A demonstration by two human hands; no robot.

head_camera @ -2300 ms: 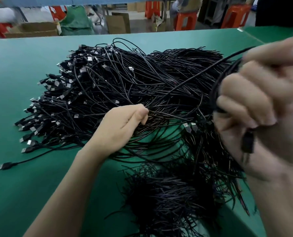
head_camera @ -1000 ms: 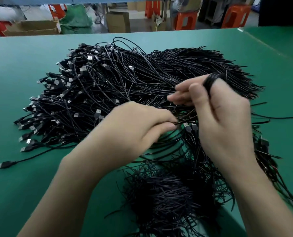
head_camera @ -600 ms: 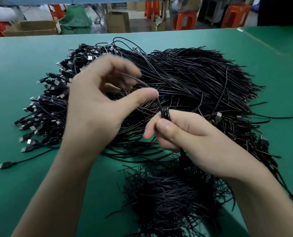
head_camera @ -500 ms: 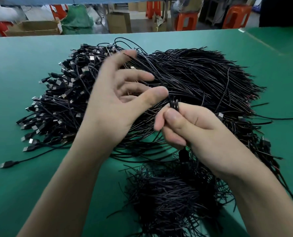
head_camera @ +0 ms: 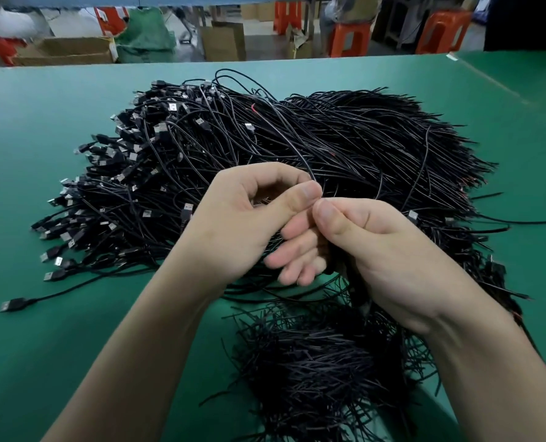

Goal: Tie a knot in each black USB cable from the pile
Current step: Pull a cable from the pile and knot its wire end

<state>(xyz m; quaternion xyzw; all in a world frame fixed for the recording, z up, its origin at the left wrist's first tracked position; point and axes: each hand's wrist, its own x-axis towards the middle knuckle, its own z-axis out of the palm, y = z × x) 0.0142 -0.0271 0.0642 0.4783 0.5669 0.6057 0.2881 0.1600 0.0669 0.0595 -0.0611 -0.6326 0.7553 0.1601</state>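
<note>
A green tabletop (head_camera: 42,129) fills the frame; along the top edge stand orange stools (head_camera: 349,38) and cardboard boxes (head_camera: 64,51).

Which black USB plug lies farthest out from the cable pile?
The lone black USB plug at the near-left, alone on the bare green table; its cable runs back right into the pile of black USB cables. All other plugs are bunched along the pile's left edge.

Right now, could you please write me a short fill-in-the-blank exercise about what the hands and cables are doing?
1. The table under the pile of cables is ____ in colour.
2. The left hand and right hand meet at their ____ tips, pinching one cable.
3. The metal USB plugs cluster on the pile's ____ side.

Missing words: green; thumb; left
</note>
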